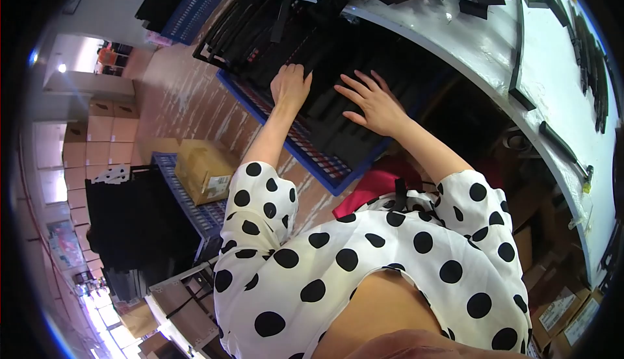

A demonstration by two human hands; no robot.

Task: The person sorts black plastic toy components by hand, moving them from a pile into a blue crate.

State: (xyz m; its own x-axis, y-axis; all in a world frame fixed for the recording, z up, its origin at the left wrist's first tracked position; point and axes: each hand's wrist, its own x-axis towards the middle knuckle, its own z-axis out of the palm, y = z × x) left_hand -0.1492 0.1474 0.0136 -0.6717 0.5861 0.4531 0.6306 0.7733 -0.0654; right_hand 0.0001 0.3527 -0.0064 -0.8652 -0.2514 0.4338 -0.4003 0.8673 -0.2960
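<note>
Both forearms reach forward over a blue plastic crate [336,188] filled with dark black pieces. A checked red, white and blue cloth [323,157] lines its near side. My left hand [290,89] is closed above the black contents at the crate's left, fingers curled in; whatever it may hold blends into the black. To its right, my right hand [376,107] is spread flat, palm down, over the black pieces [354,141], its fingers apart. Long black strips [260,24] lie across the crate's far end. The dark contents are too dim to tell apart.
A white table [448,34] curves along the right, bearing black strips and a black-handled tool [564,146]. At left, a cardboard box [205,170] sits on a blue crate beside a black stack [140,219]. Cartons [109,131] line the left wall; more [556,307] stand under the table.
</note>
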